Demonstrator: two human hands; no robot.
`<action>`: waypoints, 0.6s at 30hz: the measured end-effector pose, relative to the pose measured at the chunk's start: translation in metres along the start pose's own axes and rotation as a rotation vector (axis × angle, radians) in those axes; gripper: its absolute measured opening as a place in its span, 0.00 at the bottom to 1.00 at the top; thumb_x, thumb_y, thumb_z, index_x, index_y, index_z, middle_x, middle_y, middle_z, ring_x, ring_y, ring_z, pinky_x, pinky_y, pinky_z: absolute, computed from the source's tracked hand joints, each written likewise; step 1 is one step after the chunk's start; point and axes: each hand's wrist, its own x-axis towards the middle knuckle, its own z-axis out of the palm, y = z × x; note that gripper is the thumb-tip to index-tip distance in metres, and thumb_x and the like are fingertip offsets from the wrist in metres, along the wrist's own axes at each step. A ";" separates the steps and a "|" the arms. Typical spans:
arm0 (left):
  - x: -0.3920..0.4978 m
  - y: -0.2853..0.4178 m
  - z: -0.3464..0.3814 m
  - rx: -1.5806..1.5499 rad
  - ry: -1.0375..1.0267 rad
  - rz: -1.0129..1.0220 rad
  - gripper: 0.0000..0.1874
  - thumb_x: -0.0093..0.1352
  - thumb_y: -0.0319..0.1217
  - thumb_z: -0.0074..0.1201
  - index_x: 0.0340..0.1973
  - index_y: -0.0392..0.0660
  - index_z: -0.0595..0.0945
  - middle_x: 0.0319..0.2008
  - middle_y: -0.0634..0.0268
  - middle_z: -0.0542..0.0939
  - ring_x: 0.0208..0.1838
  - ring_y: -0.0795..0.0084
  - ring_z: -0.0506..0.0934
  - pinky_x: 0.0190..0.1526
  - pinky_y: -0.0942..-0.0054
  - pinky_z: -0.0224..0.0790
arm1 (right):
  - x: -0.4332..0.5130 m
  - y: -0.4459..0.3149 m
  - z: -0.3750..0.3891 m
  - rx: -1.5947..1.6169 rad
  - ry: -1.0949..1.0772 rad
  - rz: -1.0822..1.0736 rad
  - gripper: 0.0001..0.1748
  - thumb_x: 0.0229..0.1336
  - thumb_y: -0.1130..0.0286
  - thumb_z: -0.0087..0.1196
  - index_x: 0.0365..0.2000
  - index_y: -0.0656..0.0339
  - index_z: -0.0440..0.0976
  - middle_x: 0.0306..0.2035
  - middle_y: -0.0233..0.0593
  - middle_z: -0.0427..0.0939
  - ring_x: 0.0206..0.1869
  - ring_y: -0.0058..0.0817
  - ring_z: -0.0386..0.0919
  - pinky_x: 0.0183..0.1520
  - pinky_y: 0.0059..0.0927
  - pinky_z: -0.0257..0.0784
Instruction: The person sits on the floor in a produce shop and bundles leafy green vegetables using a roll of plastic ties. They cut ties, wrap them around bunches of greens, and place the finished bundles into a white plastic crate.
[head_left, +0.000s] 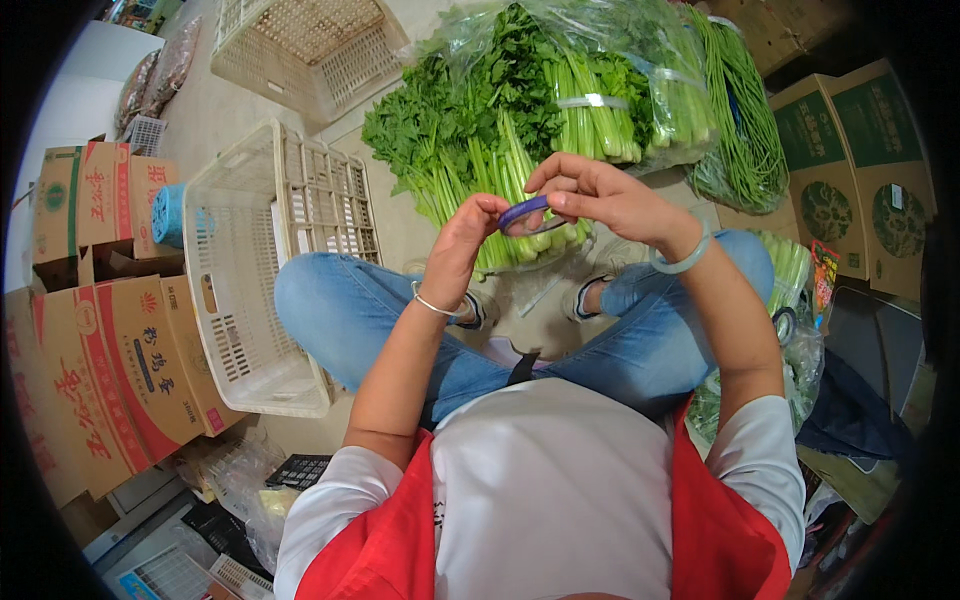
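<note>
Both hands meet in front of the knees at a narrow roll of purple tape (525, 214). My left hand (469, 232) touches the roll's left edge with its fingertips. On the other side, my right hand (592, 195) pinches the roll between thumb and fingers. Beneath and beyond the hands lies loose leafy celery (450, 161) on the floor. Farther back, a celery bunch (592, 112) has a pale band round its stalks, and another banded bunch (679, 112) lies under clear plastic film.
Plastic crates (281, 180) (315, 67) stand left and ahead. Cardboard boxes (112, 367) are stacked at the far left, others (855, 172) at the right. Long green beans (739, 112) lie in plastic beyond the right knee. Bagged greens (795, 367) sit beside the right thigh.
</note>
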 end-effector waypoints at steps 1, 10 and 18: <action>-0.004 0.000 -0.003 -0.040 -0.065 0.014 0.20 0.78 0.50 0.41 0.43 0.45 0.74 0.31 0.70 0.74 0.37 0.74 0.72 0.47 0.72 0.66 | -0.001 0.002 0.010 0.003 0.012 -0.001 0.20 0.69 0.65 0.51 0.55 0.63 0.66 0.44 0.33 0.78 0.43 0.17 0.73 0.49 0.22 0.69; -0.004 -0.016 -0.008 -0.878 0.238 -0.198 0.17 0.76 0.47 0.47 0.33 0.48 0.76 0.25 0.67 0.71 0.34 0.70 0.71 0.47 0.68 0.69 | 0.005 0.010 0.045 0.163 -0.030 0.010 0.19 0.66 0.65 0.55 0.51 0.69 0.71 0.41 0.41 0.82 0.40 0.21 0.78 0.47 0.24 0.73; -0.016 -0.012 -0.017 0.981 0.306 0.418 0.21 0.65 0.44 0.63 0.35 0.39 0.74 0.29 0.60 0.72 0.33 0.63 0.73 0.37 0.67 0.68 | 0.007 0.043 0.046 -0.363 0.321 -0.054 0.13 0.63 0.71 0.55 0.45 0.69 0.76 0.34 0.41 0.84 0.36 0.24 0.81 0.39 0.26 0.74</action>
